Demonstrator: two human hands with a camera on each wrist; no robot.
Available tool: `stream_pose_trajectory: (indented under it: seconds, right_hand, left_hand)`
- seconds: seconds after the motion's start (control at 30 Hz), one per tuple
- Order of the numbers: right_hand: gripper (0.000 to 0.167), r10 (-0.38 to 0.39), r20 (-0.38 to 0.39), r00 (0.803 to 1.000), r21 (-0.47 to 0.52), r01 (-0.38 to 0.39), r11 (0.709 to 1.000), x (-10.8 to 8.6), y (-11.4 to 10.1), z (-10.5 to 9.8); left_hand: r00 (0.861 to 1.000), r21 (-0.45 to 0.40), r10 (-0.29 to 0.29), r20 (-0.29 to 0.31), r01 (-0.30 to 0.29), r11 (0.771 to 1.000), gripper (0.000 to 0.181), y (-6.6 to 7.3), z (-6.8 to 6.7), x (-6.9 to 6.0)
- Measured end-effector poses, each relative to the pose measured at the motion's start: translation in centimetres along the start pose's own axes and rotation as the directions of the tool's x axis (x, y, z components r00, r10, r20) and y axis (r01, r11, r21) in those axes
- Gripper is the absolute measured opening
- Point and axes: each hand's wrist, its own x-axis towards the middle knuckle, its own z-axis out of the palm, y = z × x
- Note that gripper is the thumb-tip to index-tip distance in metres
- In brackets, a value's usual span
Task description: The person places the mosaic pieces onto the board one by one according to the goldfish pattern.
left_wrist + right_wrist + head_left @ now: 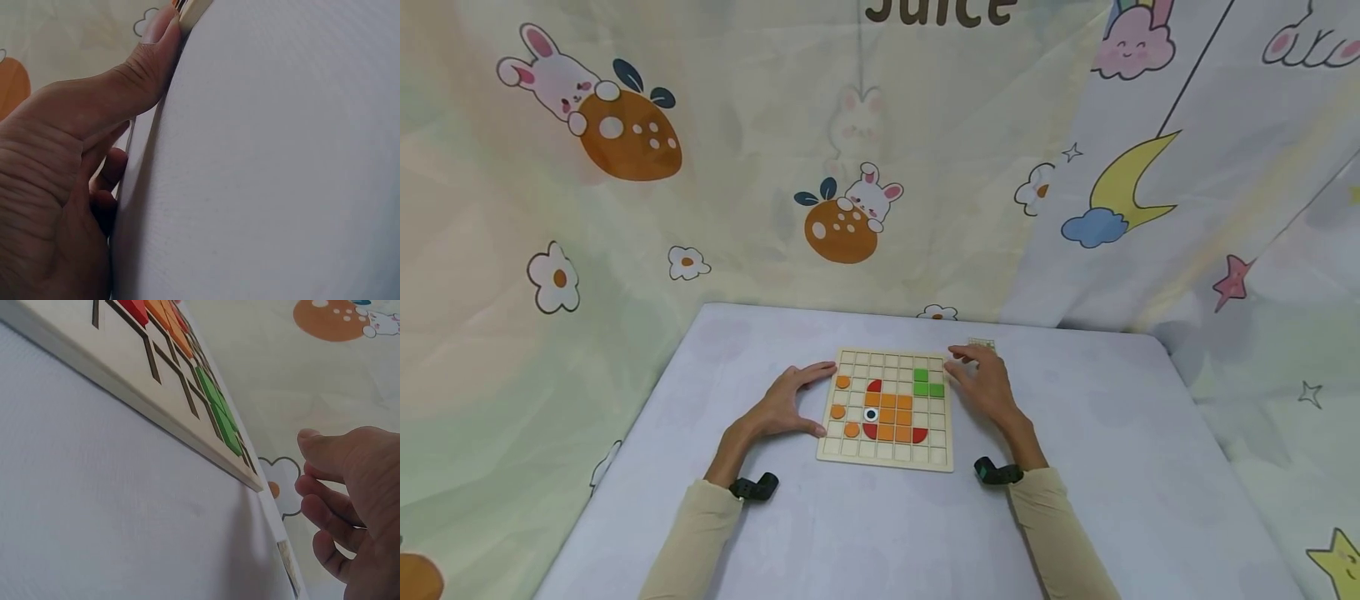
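A square wooden grid board (925, 456) lies on the table in the head view. Orange squares (896, 417), red quarter-round pieces (920, 435), orange discs (838, 412), green squares (921, 389) and a white eye piece (871, 414) sit on it. My left hand (778, 408) spreads thumb and fingers along the board's left edge; in the left wrist view the thumb (134, 72) meets the board's side. Beside the upper right corner is my right hand (988, 387), fingers loosely bent. The right wrist view shows nothing between these fingers (328, 503), apart from the board.
A small patterned card (982, 342) lies just beyond my right hand, partly hidden by it. The board rests on a pale tablecloth (880, 533). Behind the table hangs a printed curtain (745, 167) with rabbits and flowers.
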Motion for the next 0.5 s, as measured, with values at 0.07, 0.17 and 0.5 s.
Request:
stream_pose_trajectory:
  seconds: [0.07, 0.17, 0.5]
  right_hand:
    - [0.038, 0.014, -0.001, 1.000, -0.001, -0.014, 1.000, -0.10, 0.04, -0.18]
    - [0.038, 0.028, 0.000, 1.000, 0.004, -0.028, 1.000, -0.25, 0.12, -0.46]
    - [0.039, 0.036, -0.013, 0.999, -0.015, -0.037, 0.999, -0.69, 0.60, -1.01]
  left_hand:
    - [1.000, -0.005, 0.000, -0.001, 0.000, 1.000, 0.117, 0.09, -0.02, -0.02]
    - [1.000, 0.004, 0.011, -0.007, -0.011, 1.000, 0.116, 0.16, 0.03, 0.06]
    - [1.000, 0.023, 0.012, 0.006, -0.012, 1.000, 0.117, 0.39, -0.01, -0.04]
